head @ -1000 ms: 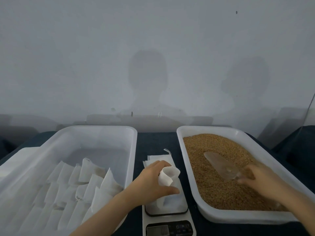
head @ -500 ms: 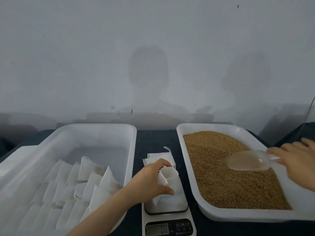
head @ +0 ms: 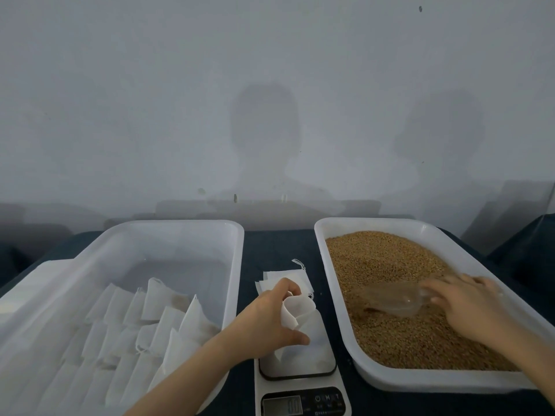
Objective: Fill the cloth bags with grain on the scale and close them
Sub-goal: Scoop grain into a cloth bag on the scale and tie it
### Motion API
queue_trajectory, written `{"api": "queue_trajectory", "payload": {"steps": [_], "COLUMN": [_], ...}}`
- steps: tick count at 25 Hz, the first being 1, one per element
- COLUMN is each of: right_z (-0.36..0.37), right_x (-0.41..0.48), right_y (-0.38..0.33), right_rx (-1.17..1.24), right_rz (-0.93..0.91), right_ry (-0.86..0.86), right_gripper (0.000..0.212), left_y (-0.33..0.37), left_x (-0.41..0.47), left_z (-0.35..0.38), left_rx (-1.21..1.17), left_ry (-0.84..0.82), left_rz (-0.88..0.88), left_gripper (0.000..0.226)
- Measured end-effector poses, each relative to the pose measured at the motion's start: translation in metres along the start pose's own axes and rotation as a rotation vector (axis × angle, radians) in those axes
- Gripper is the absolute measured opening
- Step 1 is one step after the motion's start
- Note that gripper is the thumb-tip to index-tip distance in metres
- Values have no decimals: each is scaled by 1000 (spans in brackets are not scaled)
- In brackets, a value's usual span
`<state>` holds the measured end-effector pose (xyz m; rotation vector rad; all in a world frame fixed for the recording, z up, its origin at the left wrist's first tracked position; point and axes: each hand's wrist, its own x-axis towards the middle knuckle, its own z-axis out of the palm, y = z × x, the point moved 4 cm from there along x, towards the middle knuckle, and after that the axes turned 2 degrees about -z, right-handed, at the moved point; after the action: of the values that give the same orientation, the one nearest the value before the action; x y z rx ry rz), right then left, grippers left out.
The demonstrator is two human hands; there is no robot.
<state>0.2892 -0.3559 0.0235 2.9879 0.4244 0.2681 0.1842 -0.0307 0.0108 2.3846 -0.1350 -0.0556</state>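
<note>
A pale grey wall point(head: 270, 85) with soft shadows on it stands behind a dark tabletop point(head: 279, 244); at the left of it a white tray point(head: 180, 225) holds white pouches point(head: 156, 301) lying in overlapping rows; at the right a second tray point(head: 375, 223) is heaped with brown grain point(head: 375, 265); between the two sits a kitchen scale point(head: 300, 382), its display toward the person; the left hand point(head: 270, 319) pinches the mouth of a cloth bag point(head: 300, 310) between thumb and curled fingers, holding it open and upright on the scale's platform; just behind the platform lies a small stack of flat bags point(head: 288, 279), a drawstring trailing from it; the right hand point(head: 468, 301) grips the handle of a clear scoop point(head: 387, 300), whose bowl lies low against the grain near the middle of that tray.
</note>
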Motion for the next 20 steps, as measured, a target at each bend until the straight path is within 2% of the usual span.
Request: {"api": "queue_trajectory", "payload": {"steps": [3, 8, 12, 15, 17, 20], "right_z": [11, 11, 3, 3, 8, 13], "right_x": [0, -1, -4, -2, 0, -1], "right_y": [-5, -20, -28, -32, -31, -18], "right_rx": [113, -8, -76, -74, 15, 272], "right_rz": [10, -8, -26, -10, 14, 79], "right_ry": [-22, 32, 151, 120, 50, -58], "right_gripper": [37, 42, 53, 52, 44, 38], "left_y": [2, 1, 2, 2, 3, 4], "left_x": [-1, -1, -1, -1, -1, -2], "left_z": [0, 0, 0, -1, -1, -1], "left_rx": [4, 2, -7, -13, -15, -23], "left_ry": [-4, -2, -6, 1, 1, 1], "left_rz": [15, 4, -3, -6, -12, -15], "left_gripper": [62, 62, 61, 62, 62, 61]}}
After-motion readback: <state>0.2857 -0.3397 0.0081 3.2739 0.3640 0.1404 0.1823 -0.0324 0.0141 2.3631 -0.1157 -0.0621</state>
